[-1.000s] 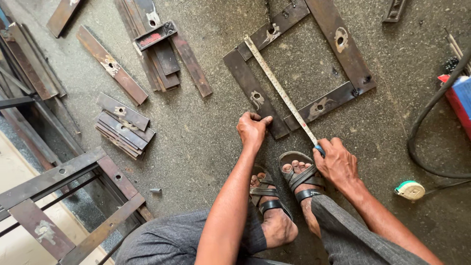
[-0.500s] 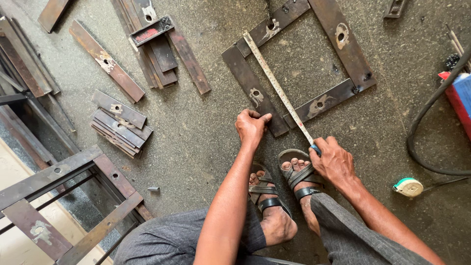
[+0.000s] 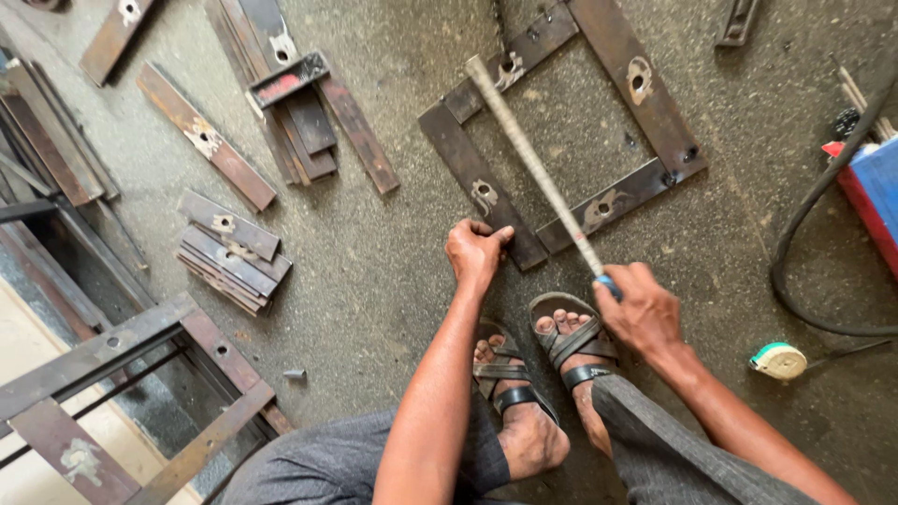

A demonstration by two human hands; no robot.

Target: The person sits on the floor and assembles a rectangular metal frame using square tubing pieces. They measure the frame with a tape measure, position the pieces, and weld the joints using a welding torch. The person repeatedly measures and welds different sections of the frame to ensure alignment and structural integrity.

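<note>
While the person squats over the concrete floor (image 3: 374, 281), both sandalled feet (image 3: 538, 374) sit just beneath the two hands, between the forearms. Left hand (image 3: 475, 252): fingers curled down, knuckles up, pressing on the near corner of a square steel frame (image 3: 645, 112); it grips nothing loose, the fingertips rest against the end of the frame's left bar. Right hand (image 3: 641, 309): closed around the blue-tipped near end of a long tape blade (image 3: 533, 164), thumb on top. The blade runs from this hand diagonally away and to the left, across the open middle of the frame, and its far end lies at the frame's far corner. It lies flat and straight over the near bar.

To the right of the right hand, near it on the floor, lies a small round tape measure case (image 3: 779, 360), green and white. Beyond that a black cable (image 3: 804, 234) curves across the floor beside a blue and red box (image 3: 875, 196) at the edge of view.

To the left of the left hand, well apart: a small stack of short flat steel plates (image 3: 229, 252). Nearer the body on that side stands a larger rusty bar frame (image 3: 140, 393). Farther out, past the stack, long steel strips (image 3: 299, 112) lie side by side.
</note>
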